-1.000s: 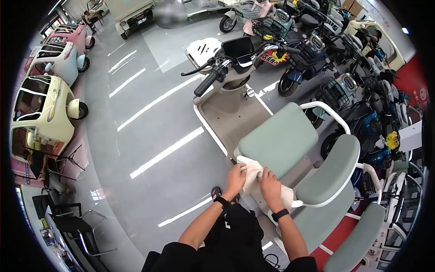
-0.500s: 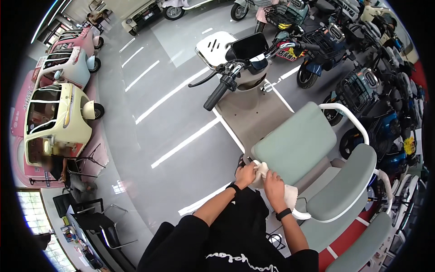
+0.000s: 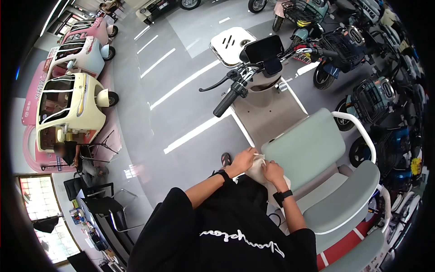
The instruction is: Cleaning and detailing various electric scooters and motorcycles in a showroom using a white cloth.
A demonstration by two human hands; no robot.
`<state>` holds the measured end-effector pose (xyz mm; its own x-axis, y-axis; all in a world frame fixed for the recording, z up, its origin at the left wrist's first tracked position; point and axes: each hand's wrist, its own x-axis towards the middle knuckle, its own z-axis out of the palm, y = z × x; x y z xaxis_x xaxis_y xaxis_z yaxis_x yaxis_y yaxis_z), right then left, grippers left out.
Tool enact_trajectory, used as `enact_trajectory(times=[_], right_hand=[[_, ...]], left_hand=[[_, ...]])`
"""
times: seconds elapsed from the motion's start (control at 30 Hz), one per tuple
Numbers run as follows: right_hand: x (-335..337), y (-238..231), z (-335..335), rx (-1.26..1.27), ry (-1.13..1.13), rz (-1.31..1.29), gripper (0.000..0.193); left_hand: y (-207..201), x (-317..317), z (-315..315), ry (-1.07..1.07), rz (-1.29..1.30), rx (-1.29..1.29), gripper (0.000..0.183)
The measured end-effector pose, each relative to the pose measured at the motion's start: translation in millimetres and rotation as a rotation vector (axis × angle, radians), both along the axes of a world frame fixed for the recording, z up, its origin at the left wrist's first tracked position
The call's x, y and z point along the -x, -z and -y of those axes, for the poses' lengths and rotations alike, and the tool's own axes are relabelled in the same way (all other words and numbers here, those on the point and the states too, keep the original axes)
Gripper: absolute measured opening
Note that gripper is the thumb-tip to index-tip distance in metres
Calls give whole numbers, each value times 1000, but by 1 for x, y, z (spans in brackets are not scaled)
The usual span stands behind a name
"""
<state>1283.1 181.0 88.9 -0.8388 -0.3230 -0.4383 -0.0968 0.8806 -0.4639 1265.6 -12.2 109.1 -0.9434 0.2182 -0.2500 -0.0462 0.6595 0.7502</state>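
A cream-coloured cloth [image 3: 257,170] is bunched between my two hands, beside the near left corner of a pale green scooter seat [image 3: 306,147]. My left hand [image 3: 243,162] grips the cloth from the left with closed fingers. On the other side my right hand [image 3: 273,172] pinches it, close to the seat's edge. The scooter's beige footboard [image 3: 267,113] lies beyond the seat. Its handlebar grip [image 3: 225,103] and a dark display [image 3: 265,49] stand farther off. A green backrest [image 3: 342,199] framed by a white tube is to the right of my right hand.
Several parked scooters [image 3: 369,97] crowd the right side. Small three-wheeled cars, the nearest pale yellow [image 3: 72,102], line the left. A person [image 3: 74,156] sits near a black chair [image 3: 102,204] at lower left. White stripes [image 3: 195,131] mark the grey floor.
The whole view has shifted, so the scooter appears farther right. My hands have drawn closer together on the cloth, which now hangs more between them.
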Motion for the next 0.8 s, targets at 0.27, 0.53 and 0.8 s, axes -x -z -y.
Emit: enact_trajectory(times=[0.27, 0.53, 0.8], right_hand=[[79, -117, 60, 658, 212, -182, 47], [127, -124, 154, 784, 267, 2, 70], [153, -116, 211, 970, 588, -200, 53]], left_hand=[[-151, 59, 42, -300, -478, -126, 22], [-143, 118, 107, -467, -595, -29, 23], [-141, 172, 121, -272, -528, -130, 20]])
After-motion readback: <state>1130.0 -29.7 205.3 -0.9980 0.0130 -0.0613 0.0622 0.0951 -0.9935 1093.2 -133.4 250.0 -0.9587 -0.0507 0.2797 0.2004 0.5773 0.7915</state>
